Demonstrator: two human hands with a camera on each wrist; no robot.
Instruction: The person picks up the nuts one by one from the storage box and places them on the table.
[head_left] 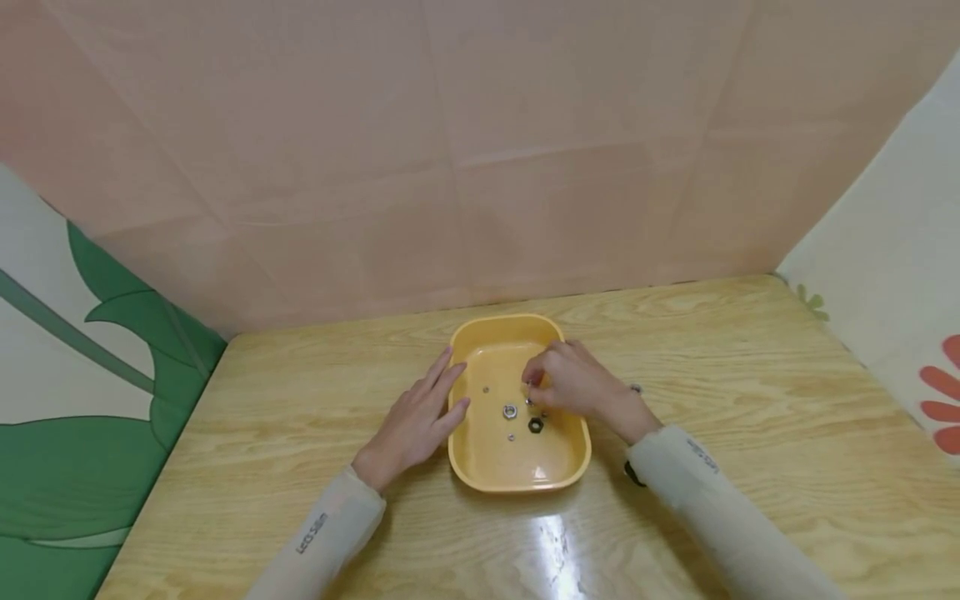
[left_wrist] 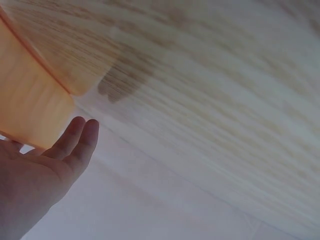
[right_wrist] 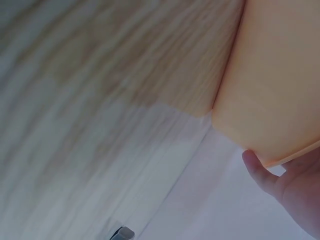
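Observation:
A yellow tray [head_left: 517, 482] holds a silver hex nut [head_left: 510, 412], a black hex nut [head_left: 536, 426] and several tiny metal nuts. My left hand [head_left: 411, 423] rests along the tray's left rim, fingers extended and thumb over the edge. In the left wrist view its fingers [left_wrist: 82, 142] reach past the tray's outer wall [left_wrist: 30, 95]. Reaching over the right rim, my right hand [head_left: 573, 379] curls thumb and index finger together inside the tray, pinching a small metal nut that the fingertips mostly cover. The right wrist view catches one finger [right_wrist: 260, 170] outside the tray wall [right_wrist: 270, 90].
The tray stands on a wood-grain table [head_left: 300, 392] against a pink cloth backdrop [head_left: 450, 167]. Right of the tray, a silver piece [head_left: 636, 388] lies behind the right wrist, and a black piece [head_left: 633, 474] is partly hidden by the right sleeve.

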